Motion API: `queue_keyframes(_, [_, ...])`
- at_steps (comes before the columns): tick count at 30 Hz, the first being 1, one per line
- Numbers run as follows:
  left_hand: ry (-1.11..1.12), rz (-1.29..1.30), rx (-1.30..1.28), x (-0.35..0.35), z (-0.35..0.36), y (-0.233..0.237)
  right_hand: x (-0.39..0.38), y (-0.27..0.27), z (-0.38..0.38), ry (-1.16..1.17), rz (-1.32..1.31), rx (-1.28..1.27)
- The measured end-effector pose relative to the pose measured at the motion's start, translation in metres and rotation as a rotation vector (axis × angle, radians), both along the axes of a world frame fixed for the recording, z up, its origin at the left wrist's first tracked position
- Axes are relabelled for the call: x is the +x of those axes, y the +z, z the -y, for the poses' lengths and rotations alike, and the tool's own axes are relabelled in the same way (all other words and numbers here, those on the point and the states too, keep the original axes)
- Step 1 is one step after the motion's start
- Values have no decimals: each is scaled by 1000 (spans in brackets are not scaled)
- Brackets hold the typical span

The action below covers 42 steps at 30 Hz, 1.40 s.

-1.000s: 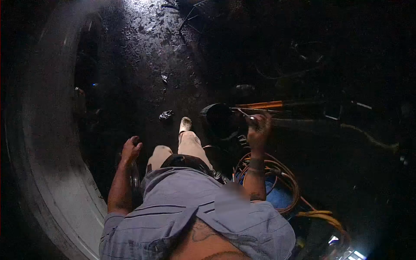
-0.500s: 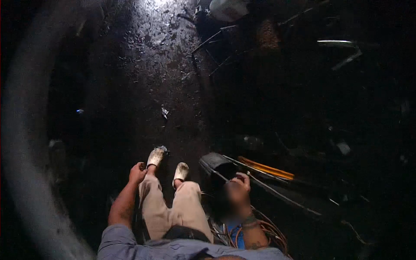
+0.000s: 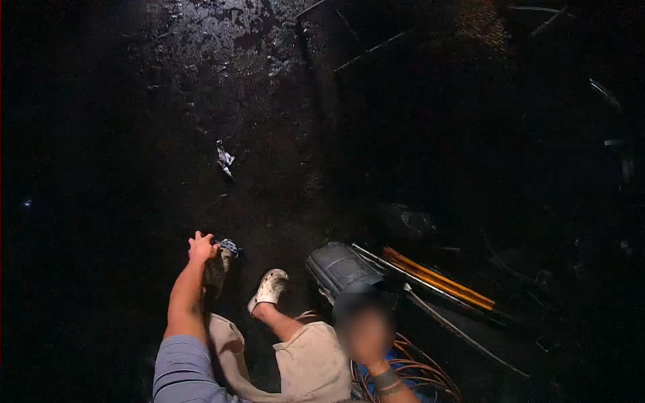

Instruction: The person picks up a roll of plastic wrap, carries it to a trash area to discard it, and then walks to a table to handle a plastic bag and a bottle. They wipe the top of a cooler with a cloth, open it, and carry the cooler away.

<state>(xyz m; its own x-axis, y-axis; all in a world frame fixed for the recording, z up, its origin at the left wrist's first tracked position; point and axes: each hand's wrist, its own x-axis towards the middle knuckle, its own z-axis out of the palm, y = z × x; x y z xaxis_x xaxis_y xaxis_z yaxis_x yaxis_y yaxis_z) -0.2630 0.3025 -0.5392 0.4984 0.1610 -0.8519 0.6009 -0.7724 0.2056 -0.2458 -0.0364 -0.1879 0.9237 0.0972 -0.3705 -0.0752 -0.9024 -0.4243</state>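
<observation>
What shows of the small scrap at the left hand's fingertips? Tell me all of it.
The scrap is small and crumpled, bluish-grey with pale flecks; cloth or paper, too dim to tell. It lies at the dark floor, just ahead of a muddy pale shoe. The left hand meets its near end with the fingertips; whether gripped or only touched cannot be told.

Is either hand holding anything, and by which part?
The left hand seems to pinch a small bluish scrap by its near end, beside the shoe. The right hand is blurred; its hold cannot be told.
</observation>
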Motion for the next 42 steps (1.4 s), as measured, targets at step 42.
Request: queue_keyframes(42, [-191, 516, 242, 180, 28, -59, -28, -14, 5, -395, 15, 88])
